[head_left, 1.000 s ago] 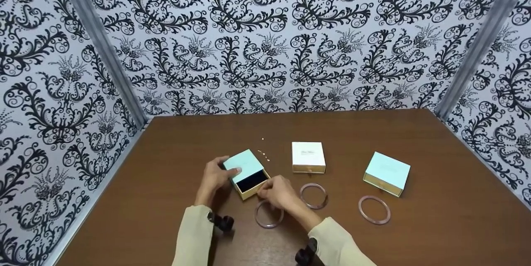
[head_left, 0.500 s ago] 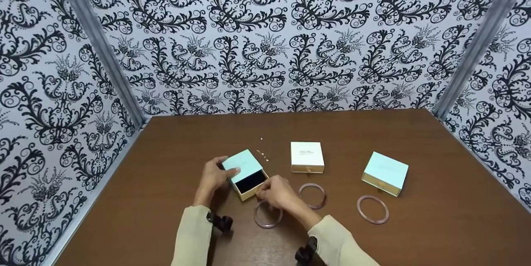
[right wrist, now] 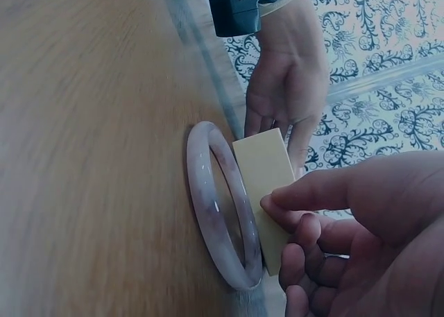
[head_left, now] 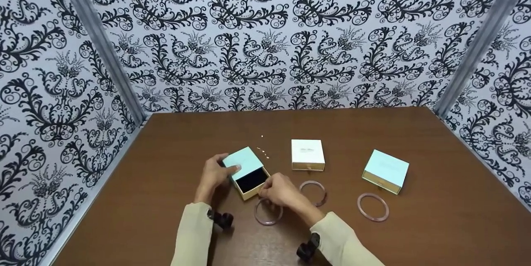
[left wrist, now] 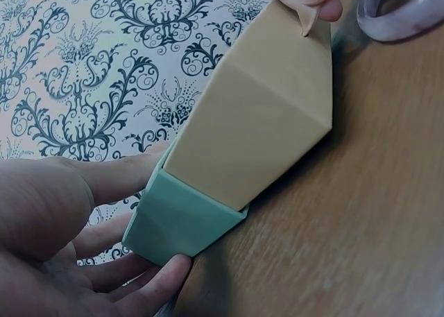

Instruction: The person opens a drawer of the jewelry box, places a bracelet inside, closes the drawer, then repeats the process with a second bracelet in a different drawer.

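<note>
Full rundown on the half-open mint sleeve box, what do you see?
The small square mint-and-tan cardboard sleeve box lies flat on the brown wooden table. Its tan drawer is slid partly out toward the person, showing a black lining. The left hand holds the mint sleeve; the right hand pinches the drawer's front. A pale pink bangle lies beside it.

A pale pink ring (right wrist: 223,206) lies flat on the brown table (right wrist: 90,143) in the middle of the picture. Just beside it is the tan end of a small box (right wrist: 267,185). At the lower right, the right hand (right wrist: 361,241) is big and close, and its fingers (right wrist: 298,199) pinch the tan end. At the top, the left hand (right wrist: 288,88) reaches down and touches the far end of the box. A black camera (right wrist: 243,8) sits on that wrist. Black and white swirly paper (right wrist: 388,74) covers the wall behind.
</note>
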`<state>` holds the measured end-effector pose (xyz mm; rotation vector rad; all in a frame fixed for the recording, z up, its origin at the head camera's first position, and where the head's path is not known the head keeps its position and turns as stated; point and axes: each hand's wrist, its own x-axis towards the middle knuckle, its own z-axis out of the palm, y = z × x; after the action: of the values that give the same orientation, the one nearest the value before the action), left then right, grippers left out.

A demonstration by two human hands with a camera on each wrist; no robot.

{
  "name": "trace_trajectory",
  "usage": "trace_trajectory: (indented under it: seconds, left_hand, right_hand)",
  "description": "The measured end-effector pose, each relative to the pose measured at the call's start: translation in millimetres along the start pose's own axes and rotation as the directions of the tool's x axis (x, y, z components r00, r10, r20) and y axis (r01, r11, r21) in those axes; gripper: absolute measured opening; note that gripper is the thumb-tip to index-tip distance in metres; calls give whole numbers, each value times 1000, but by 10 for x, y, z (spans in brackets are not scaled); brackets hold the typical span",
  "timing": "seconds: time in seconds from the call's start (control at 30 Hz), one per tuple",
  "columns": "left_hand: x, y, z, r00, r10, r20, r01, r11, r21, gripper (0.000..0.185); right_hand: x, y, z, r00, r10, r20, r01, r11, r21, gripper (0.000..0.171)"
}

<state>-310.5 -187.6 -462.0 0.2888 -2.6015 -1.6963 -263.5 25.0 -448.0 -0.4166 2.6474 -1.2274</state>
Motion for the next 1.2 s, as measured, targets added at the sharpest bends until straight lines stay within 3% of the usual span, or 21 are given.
trace_trajectory:
  seconds: [0.33, 0.77, 1.0, 1.2]
  left_hand:
    - [-4, -18, -3, 1000, 20, -16, -20, 1000, 19, 63]
    - [-1, -7, -24, 1000, -6, 8, 6, 1000, 17, 64]
    - [6, -16, -32, 1000, -24, 10, 24, 999, 22, 65]
    - [24, -25, -27, 1000, 1, 11, -2, 999, 36, 65]
  right_hand:
    - [-12, -27, 2, 1000, -5, -14, 4, 995, -103, 12]
    - [-47, -93, -68, 1000, 2, -2, -3, 972, -234, 13]
    - [-67, -108, -83, 1000, -13, 27, 19, 966, -260, 16]
    - [-72, -121, -101, 999, -6, 35, 15, 958, -286, 20]
